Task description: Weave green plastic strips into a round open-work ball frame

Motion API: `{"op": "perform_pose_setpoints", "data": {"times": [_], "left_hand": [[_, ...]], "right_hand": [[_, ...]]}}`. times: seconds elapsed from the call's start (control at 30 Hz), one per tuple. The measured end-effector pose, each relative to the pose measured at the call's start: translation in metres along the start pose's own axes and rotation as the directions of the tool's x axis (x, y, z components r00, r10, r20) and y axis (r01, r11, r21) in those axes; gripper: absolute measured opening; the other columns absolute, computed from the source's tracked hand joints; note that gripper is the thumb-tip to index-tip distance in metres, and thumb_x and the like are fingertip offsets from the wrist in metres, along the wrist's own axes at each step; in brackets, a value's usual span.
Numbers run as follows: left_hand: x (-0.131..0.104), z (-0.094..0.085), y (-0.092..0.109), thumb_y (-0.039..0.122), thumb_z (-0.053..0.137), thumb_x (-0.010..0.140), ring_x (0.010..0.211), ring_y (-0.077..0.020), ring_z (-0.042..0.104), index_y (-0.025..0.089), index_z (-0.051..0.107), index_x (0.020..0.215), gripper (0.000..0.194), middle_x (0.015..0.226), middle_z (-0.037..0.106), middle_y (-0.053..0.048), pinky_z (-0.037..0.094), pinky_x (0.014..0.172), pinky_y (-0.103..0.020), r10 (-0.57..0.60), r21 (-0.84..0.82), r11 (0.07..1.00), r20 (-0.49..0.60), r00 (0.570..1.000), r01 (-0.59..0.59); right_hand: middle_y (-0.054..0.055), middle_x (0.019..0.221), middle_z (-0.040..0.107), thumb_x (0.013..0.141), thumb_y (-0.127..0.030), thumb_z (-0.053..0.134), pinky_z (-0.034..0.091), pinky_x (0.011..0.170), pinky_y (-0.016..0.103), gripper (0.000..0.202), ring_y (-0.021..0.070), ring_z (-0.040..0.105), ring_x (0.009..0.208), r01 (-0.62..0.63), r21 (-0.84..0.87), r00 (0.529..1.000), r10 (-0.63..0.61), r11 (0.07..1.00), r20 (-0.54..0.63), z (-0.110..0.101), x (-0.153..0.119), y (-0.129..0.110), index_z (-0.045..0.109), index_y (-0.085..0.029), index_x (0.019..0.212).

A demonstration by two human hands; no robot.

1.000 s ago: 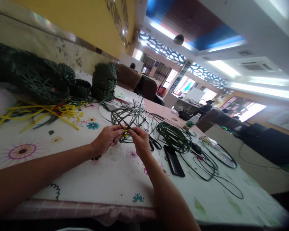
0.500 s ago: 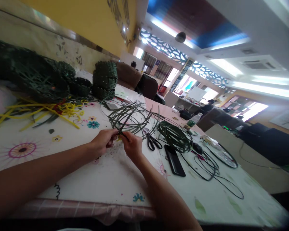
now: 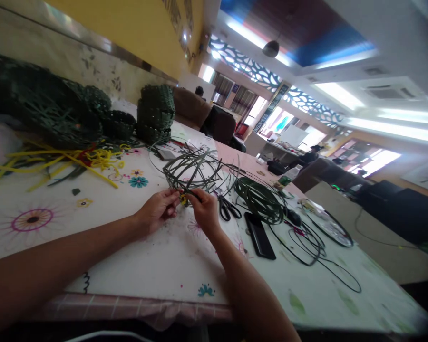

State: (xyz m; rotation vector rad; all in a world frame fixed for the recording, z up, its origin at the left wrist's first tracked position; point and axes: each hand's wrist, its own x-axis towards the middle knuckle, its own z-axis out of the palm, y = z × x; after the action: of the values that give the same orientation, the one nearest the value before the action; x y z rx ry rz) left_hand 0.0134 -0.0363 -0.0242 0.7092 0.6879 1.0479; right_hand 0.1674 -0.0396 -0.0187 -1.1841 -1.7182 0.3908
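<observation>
An open weave of thin green strips [image 3: 192, 168] rises from the table just beyond my hands. My left hand [image 3: 161, 209] pinches the near edge of this weave, its fingers closed. Close on its right, my right hand [image 3: 205, 209] is closed on the strips too, with the back of the hand turned up. A small yellow piece [image 3: 183, 198] shows between the two hands. Black-handled scissors [image 3: 228, 209] lie right of my right hand. The exact strip ends inside the fingers are hidden.
A coil of green strip [image 3: 258, 199], a black phone [image 3: 259, 235] and loose loops lie to the right. Yellow strips [image 3: 67, 161] and dark green woven baskets [image 3: 155, 114] stand at the back left. A bottle [image 3: 290, 175] is farther back.
My right hand has shifted slightly right and up, and the gap between my hands is wider. The yellow piece shows more clearly. The weave has turned a little.
</observation>
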Motion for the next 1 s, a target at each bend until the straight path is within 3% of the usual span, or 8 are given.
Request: {"op": "perform_pose_setpoints", "data": {"times": [0.27, 0.43, 0.47, 0.6, 0.7, 0.83, 0.93, 1.0], "left_hand": [[-0.004, 0.004, -0.005, 0.028, 0.065, 0.08, 0.039, -0.0049, 0.035, 0.016, 0.055, 0.073, 0.017, 0.055, 0.049, 0.006, 0.037, 0.044, -0.019, 0.181, 0.274, 0.95, -0.083, 0.98, -0.153], [-0.011, 0.001, -0.001, 0.031, 0.069, 0.074, 0.059, -0.0111, 0.053, 0.016, 0.062, 0.076, 0.017, 0.066, 0.061, 0.0, 0.039, 0.052, -0.019, 0.525, 0.65, 0.638, 0.025, 0.851, -0.413], [-0.01, 0.001, -0.001, 0.033, 0.069, 0.075, 0.058, -0.011, 0.052, 0.016, 0.063, 0.077, 0.018, 0.066, 0.061, 0.0, 0.039, 0.051, -0.02, 0.529, 0.656, 0.634, 0.02, 0.849, -0.41], [-0.003, 0.001, 0.001, 0.038, 0.065, 0.076, 0.042, -0.0084, 0.037, 0.017, 0.059, 0.079, 0.022, 0.051, 0.047, 0.006, 0.029, 0.04, -0.02, 0.394, 0.542, 0.785, -0.063, 0.917, -0.3], [0.002, 0.0, 0.002, 0.038, 0.066, 0.074, 0.041, -0.0081, 0.035, 0.017, 0.058, 0.078, 0.023, 0.05, 0.044, 0.008, 0.028, 0.039, -0.02, 0.38, 0.507, 0.812, -0.082, 0.921, -0.29], [0.005, -0.003, 0.001, 0.035, 0.067, 0.074, 0.05, -0.0095, 0.045, 0.015, 0.063, 0.078, 0.02, 0.059, 0.057, 0.002, 0.034, 0.047, -0.02, 0.472, 0.605, 0.716, -0.052, 0.88, -0.348], [0.004, -0.007, 0.002, 0.035, 0.068, 0.075, 0.064, -0.0131, 0.056, 0.014, 0.066, 0.078, 0.021, 0.072, 0.067, -0.003, 0.041, 0.059, -0.021, 0.543, 0.668, 0.624, 0.003, 0.839, -0.406], [0.002, -0.013, 0.005, 0.038, 0.067, 0.076, 0.065, -0.0144, 0.057, 0.015, 0.067, 0.076, 0.022, 0.071, 0.067, -0.003, 0.041, 0.061, -0.022, 0.525, 0.715, 0.579, 0.042, 0.85, -0.393]], "right_hand": [[-0.003, 0.061, 0.056, 0.083, -0.03, 0.06, 0.036, 0.058, 0.023, 0.019, 0.0111, 0.049, 0.059, -0.027, 0.067, 0.999, 0.029, 0.997, -0.033, 0.0, 0.001, -0.005, 0.066, -0.018, 0.07], [-0.003, 0.062, 0.059, 0.083, -0.03, 0.061, 0.037, 0.058, 0.023, 0.018, 0.0117, 0.05, 0.059, -0.057, 0.074, 0.995, 0.062, 0.996, -0.074, 0.001, -0.001, -0.009, 0.069, -0.019, 0.073], [-0.003, 0.062, 0.059, 0.083, -0.031, 0.062, 0.037, 0.058, 0.023, 0.018, 0.0117, 0.05, 0.059, -0.058, 0.092, 0.995, 0.065, 0.994, -0.074, 0.001, -0.001, -0.009, 0.069, -0.019, 0.073], [-0.002, 0.065, 0.062, 0.084, -0.031, 0.063, 0.039, 0.06, 0.023, 0.018, 0.0118, 0.052, 0.062, -0.029, 0.17, 0.998, 0.039, 0.985, -0.057, 0.002, 0.001, -0.006, 0.07, -0.018, 0.074], [-0.002, 0.066, 0.062, 0.084, -0.03, 0.063, 0.04, 0.06, 0.023, 0.017, 0.0119, 0.053, 0.062, -0.023, 0.181, 0.998, 0.033, 0.983, -0.055, 0.004, 0.0, -0.004, 0.071, -0.017, 0.076], [-0.001, 0.066, 0.064, 0.084, -0.03, 0.063, 0.041, 0.06, 0.023, 0.017, 0.0123, 0.055, 0.062, -0.008, 0.158, 0.997, 0.019, 0.987, -0.07, 0.003, -0.001, -0.005, 0.071, -0.018, 0.077], [0.0, 0.07, 0.068, 0.087, -0.032, 0.062, 0.044, 0.062, 0.022, 0.018, 0.0133, 0.059, 0.064, 0.043, 0.072, 0.999, -0.041, 0.996, -0.018, -0.001, -0.001, -0.005, 0.072, -0.019, 0.081], [0.001, 0.072, 0.069, 0.09, -0.034, 0.06, 0.044, 0.062, 0.022, 0.02, 0.0135, 0.061, 0.065, 0.117, -0.017, 0.993, -0.117, 0.993, 0.034, -0.002, -0.002, -0.001, 0.072, -0.02, 0.083]]}}
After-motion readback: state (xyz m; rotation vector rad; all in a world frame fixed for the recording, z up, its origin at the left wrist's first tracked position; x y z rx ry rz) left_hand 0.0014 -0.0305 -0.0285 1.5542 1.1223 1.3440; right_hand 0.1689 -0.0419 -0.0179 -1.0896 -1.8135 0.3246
